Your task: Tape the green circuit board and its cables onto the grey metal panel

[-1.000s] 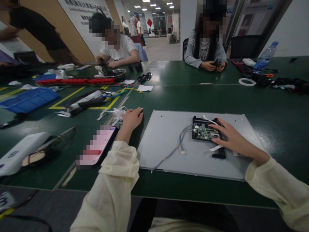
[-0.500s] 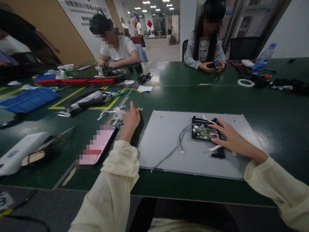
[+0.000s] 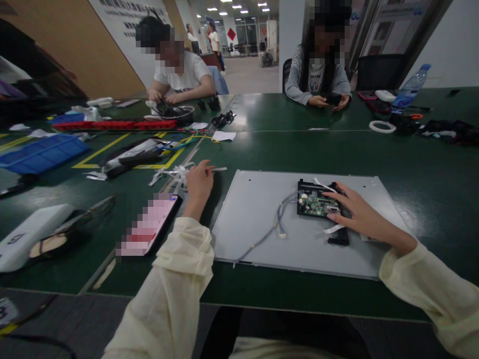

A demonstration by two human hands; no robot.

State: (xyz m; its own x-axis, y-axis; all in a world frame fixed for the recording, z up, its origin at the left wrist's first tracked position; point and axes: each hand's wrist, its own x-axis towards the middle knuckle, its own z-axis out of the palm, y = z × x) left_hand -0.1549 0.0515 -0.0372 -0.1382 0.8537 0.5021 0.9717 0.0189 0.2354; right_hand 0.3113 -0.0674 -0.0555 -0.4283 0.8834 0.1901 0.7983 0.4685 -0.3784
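My left hand is beside a tangle of white strips, left of a grey flat panel. Its fingers are curled together, and a thin white strip sticks out from them to the right. My right hand grips the right side of a black plastic bracket with a green circuit board in it, resting on the panel. White tabs stick out from the bracket near my fingers. Grey-blue cables run from the board across the panel.
A phone lies left of my left forearm. Further left are a white device and a blue tray. Two people sit across the green table; a water bottle and white tape roll are at the far right.
My left hand has shifted slightly left, and its raised index finger has curled down. The right hand stays on the bracket. The person across on the right has lowered the dark object they hold.
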